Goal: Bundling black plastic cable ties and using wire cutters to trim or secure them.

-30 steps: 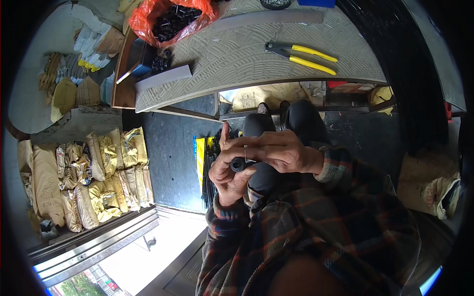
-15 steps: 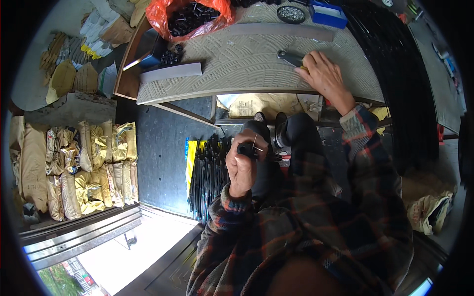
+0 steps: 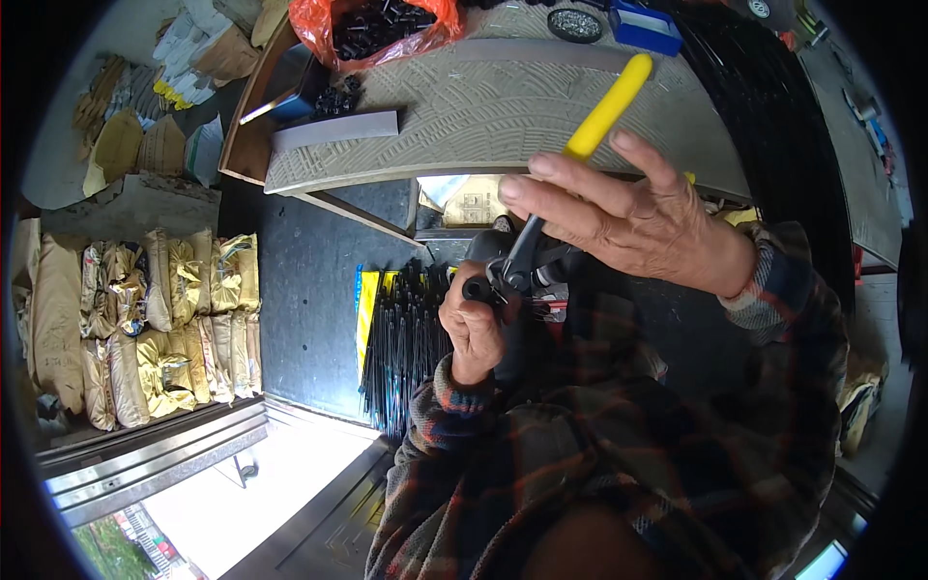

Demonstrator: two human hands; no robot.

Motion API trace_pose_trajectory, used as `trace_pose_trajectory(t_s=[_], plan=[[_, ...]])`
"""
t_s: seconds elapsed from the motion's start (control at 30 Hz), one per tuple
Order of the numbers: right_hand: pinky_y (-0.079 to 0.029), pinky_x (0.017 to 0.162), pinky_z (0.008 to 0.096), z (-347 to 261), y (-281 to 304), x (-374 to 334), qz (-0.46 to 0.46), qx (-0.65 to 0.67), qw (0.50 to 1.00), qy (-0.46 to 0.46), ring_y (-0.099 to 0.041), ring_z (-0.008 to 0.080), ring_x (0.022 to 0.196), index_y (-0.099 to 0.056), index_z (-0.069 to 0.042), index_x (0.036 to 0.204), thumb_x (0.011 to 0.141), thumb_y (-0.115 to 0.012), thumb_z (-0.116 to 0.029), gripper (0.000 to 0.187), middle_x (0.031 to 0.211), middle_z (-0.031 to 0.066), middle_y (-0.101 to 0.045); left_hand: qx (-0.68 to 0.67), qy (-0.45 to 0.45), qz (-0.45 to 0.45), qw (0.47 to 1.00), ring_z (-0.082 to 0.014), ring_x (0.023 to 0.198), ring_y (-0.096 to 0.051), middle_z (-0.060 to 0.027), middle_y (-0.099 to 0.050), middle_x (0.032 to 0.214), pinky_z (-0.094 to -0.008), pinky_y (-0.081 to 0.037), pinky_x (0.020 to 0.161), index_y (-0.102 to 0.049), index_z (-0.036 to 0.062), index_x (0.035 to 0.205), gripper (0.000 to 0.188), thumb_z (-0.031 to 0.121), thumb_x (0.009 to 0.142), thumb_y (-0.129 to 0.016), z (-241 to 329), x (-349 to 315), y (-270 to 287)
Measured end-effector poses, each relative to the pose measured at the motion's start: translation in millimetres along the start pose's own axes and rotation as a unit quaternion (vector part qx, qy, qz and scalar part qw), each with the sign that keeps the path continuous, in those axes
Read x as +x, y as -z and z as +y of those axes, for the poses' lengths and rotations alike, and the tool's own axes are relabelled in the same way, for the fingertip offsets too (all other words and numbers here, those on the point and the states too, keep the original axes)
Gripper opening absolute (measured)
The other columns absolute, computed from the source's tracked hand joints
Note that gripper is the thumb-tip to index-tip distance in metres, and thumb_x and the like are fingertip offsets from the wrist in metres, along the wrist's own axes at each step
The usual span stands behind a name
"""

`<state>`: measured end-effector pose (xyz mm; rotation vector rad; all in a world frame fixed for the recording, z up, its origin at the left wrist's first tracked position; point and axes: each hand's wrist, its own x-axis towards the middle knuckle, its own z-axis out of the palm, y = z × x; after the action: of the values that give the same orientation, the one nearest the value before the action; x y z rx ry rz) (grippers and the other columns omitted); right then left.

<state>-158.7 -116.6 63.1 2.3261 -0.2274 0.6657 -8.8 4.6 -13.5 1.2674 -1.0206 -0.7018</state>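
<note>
My left hand (image 3: 470, 333) is closed round a black tubular part (image 3: 476, 288), its round hollow end facing up over my lap. My right hand (image 3: 652, 227) has a pair of pliers (image 3: 611, 104) with yellow grips, its fingers stretched along one handle. That handle sticks up past my fingertips; the other is mostly hidden behind the hand. The dark metal jaws are right beside the black part's end, close to my left fingers. Whether they bite on the thin metal pin there cannot be made out.
Ahead stands a workbench (image 3: 464, 126) with a red plastic bag (image 3: 309, 24) of black parts, a dish (image 3: 574, 25) of small metal pieces and a blue box (image 3: 646, 29). Long black rods (image 3: 764, 126) hang over its right side. A bundle of black rods (image 3: 406, 338) stands left of my legs.
My right hand has lifted the pliers off the bench and brought them down to the black part. My left hand has stayed nearly in place, holding the part.
</note>
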Motion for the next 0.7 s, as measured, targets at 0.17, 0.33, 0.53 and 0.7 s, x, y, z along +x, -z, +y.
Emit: trace_pose_trajectory(t_s=[0.17, 0.33, 0.53, 0.7], plan=[[-0.011, 0.110, 0.0438, -19.6, -2.8, -2.4, 0.014, -0.141, 0.989, 0.039, -0.032, 0.0099, 0.125, -0.055, -0.021, 0.116, 0.084, -0.053, -0.023, 0.032, 0.131, -0.0065, -0.033, -0.078, -0.037, -0.011, 0.996, -0.0047, 0.050, -0.039, 0.0014, -0.047, 0.058, -0.0199, -0.029, 0.046, -0.051, 0.0000, 0.091, 0.058, 0.055, 0.089, -0.032, -13.7, -7.3, 9.3], [-0.040, 0.091, 0.0376, -49.3, -0.7, -13.2, -0.010, 0.029, 0.996, -0.080, -0.046, 0.0163, 0.105, -0.060, -0.012, 0.100, 0.083, -0.053, -0.019, 0.020, 0.116, 0.0029, -0.041, 0.020, -0.062, 0.037, 0.997, -0.0066, 0.052, -0.043, -0.0005, -0.050, 0.061, -0.0212, -0.033, 0.048, -0.053, -0.0007, 0.095, 0.058, 0.053, 0.089, -0.034, -8.4, -10.9, 4.9], [-0.046, 0.075, 0.0345, -6.5, 27.8, -10.1, -0.206, 0.270, 0.940, 0.018, -0.056, 0.0198, 0.085, -0.048, -0.007, 0.077, 0.082, -0.057, -0.024, 0.020, 0.098, 0.0053, -0.051, 0.022, -0.078, -0.082, 0.993, -0.0083, 0.062, -0.049, -0.0042, -0.055, 0.079, -0.0213, -0.040, 0.056, -0.047, -0.0031, 0.116, 0.063, 0.052, 0.087, -0.041, -3.7, -14.2, 13.1], [-0.049, 0.059, 0.0293, 18.2, 32.5, -23.9, -0.430, 0.657, 0.618, -0.043, -0.059, 0.0191, 0.070, -0.043, -0.003, 0.095, 0.084, -0.056, -0.035, 0.036, 0.097, 0.0073, -0.054, -0.012, -0.148, -0.349, 0.925, -0.0159, 0.083, -0.057, -0.0120, -0.057, 0.103, -0.0264, -0.044, 0.074, -0.039, -0.0022, 0.128, 0.073, 0.043, 0.077, -0.064, -2.2, -6.6, 23.6]])
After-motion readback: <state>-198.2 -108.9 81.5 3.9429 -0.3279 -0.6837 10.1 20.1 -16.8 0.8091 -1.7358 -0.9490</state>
